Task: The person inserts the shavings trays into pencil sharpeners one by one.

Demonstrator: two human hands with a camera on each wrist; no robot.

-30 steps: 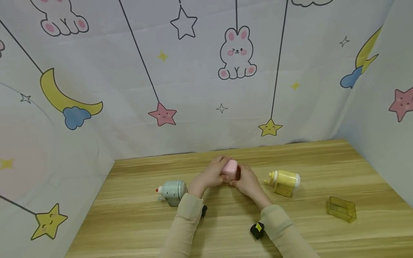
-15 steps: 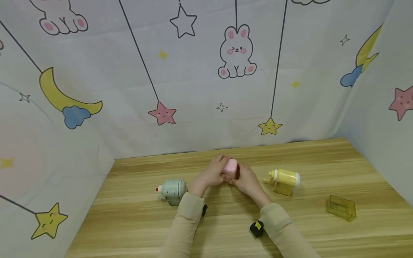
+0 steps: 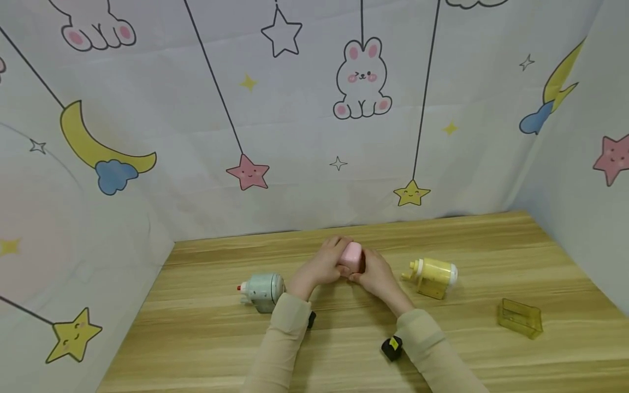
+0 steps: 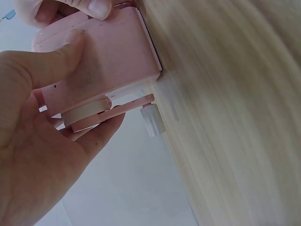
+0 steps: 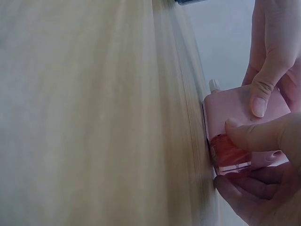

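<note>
A pink hand-crank pencil sharpener is held low against the tabletop by both hands, near the back of the table. My left hand grips its body, thumb along one face and fingers behind the crank side. In the left wrist view, a crank arm with a pale knob sticks out below a white ring. My right hand pinches the see-through red shavings drawer at the other end, thumb on one side and fingers on the other. The drawer shows partly outside the body.
A mint-green sharpener stands left of the left forearm. Right of the hands is a yellow sharpener, with a see-through yellow drawer farther right. A black device is at the right wrist. A printed cloth borders the table.
</note>
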